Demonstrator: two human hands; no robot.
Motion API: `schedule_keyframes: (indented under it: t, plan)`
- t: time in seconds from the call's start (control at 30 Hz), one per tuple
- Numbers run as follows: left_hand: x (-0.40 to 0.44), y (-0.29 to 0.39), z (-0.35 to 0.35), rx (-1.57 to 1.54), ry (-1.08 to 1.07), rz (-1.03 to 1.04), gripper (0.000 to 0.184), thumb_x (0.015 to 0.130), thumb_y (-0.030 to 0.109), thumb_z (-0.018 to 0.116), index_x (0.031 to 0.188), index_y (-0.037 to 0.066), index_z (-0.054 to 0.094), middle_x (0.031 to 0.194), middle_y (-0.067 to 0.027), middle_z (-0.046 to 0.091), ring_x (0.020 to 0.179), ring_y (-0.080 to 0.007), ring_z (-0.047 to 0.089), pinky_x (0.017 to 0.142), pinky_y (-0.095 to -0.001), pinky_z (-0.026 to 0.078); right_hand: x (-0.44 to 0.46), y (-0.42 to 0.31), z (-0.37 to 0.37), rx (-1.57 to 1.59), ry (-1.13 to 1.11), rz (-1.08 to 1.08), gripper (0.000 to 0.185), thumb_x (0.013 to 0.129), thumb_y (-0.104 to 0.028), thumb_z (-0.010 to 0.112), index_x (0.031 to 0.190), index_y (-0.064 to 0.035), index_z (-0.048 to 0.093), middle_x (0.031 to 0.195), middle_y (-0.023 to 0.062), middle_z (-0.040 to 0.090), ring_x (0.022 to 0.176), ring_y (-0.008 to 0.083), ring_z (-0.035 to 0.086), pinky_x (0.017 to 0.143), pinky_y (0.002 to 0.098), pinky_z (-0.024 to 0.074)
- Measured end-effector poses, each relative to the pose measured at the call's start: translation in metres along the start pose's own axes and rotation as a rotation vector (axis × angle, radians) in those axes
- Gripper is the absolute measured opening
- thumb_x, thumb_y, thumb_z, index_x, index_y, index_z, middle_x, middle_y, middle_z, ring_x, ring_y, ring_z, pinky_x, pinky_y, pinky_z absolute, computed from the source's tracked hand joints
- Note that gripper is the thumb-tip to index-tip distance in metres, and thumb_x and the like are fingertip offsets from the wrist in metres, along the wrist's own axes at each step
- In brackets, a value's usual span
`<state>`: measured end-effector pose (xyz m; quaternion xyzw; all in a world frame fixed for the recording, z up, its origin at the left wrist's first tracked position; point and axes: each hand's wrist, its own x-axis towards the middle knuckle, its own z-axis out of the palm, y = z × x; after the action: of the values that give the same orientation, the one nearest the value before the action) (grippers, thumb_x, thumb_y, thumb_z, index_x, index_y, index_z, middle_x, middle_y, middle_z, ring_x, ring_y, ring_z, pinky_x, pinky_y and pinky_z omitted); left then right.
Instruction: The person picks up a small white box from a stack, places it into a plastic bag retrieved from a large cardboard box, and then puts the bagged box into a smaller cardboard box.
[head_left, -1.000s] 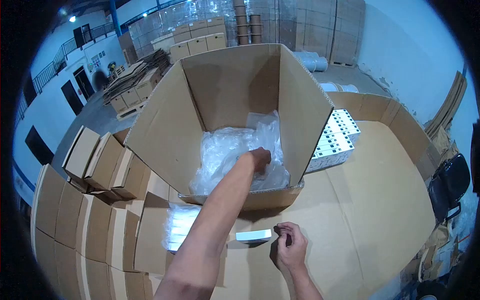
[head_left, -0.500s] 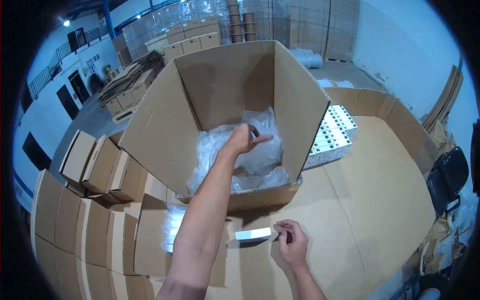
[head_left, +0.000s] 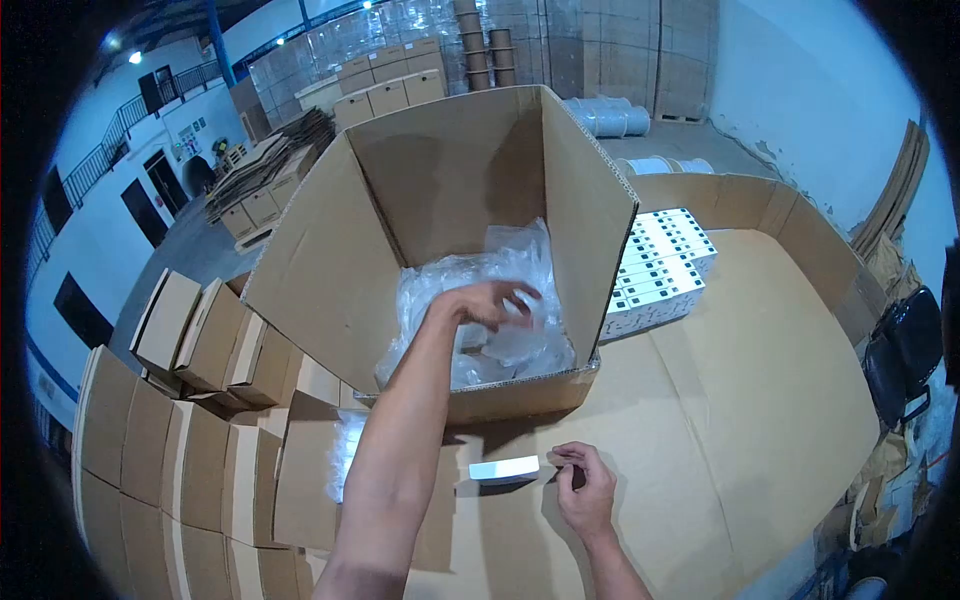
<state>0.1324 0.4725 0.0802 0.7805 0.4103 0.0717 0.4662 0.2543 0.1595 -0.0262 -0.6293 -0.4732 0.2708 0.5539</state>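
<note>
My left hand (head_left: 497, 303) is inside a large open cardboard box (head_left: 470, 405), over crumpled clear plastic bags (head_left: 425, 300). Its fingers are bent and spread apart, slightly blurred, with nothing visible between them. On the cardboard-covered table (head_left: 770, 400), my right hand (head_left: 587, 492) is curled, its thumb tip close to the index finger. Whatever it may hold is hidden. A small white box (head_left: 504, 469) lies just left of the right hand's fingertips, apart from them.
Stacked white boxes with dark squares (head_left: 655, 275) stand right of the large box. Brown cartons (head_left: 200, 450) are piled at the left, beside plastic-wrapped white items (head_left: 345, 450) partly behind my left forearm. A black chair (head_left: 900, 345) stands past the table's right edge.
My left hand has moved down and slightly right within the large box, and its fingers have spread. My right hand and the small white box stay in place. The camera view shifted slightly.
</note>
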Motion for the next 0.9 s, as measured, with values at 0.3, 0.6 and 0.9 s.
schedule_keyframes:
  t: [0.3, 0.6, 0.9]
  plan:
    - [0.032, -0.027, 0.015, 0.326, -0.479, -0.257, 0.075, 0.068, 0.031, 0.092, 0.133, 0.008, 0.063, 0.095, -0.0086, 0.074, 0.083, -0.0196, 0.069, 0.071, -0.0339, 0.058, 0.000, 0.004, 0.002, -0.017, 0.012, -0.047, 0.027, 0.084, 0.007, 0.054, 0.109, 0.0001, 0.063, 0.098, 0.0148, 0.073, 0.090, 0.0256, 0.073, 0.081, 0.0356, 0.0571]
    - [0.024, -0.019, -0.002, 0.417, 0.238, 0.060, 0.053, 0.079, 0.055, 0.078, 0.082, 0.002, 0.074, 0.083, -0.0189, 0.071, 0.077, -0.0344, 0.068, 0.073, -0.0440, 0.053, 0.001, 0.003, 0.001, -0.029, 0.004, -0.052, 0.026, 0.084, 0.007, 0.054, 0.108, 0.0007, 0.063, 0.098, 0.0156, 0.073, 0.091, 0.0261, 0.074, 0.082, 0.0355, 0.0573]
    - [0.013, 0.012, -0.022, -0.009, 0.782, 0.282, 0.033, 0.085, 0.029, 0.079, 0.102, 0.003, 0.069, 0.081, -0.0152, 0.072, 0.077, -0.0284, 0.070, 0.075, -0.0419, 0.052, 0.000, 0.006, 0.003, 0.008, 0.018, -0.060, 0.025, 0.085, 0.006, 0.054, 0.107, -0.0003, 0.063, 0.097, 0.0148, 0.073, 0.090, 0.0259, 0.073, 0.079, 0.0345, 0.0572]
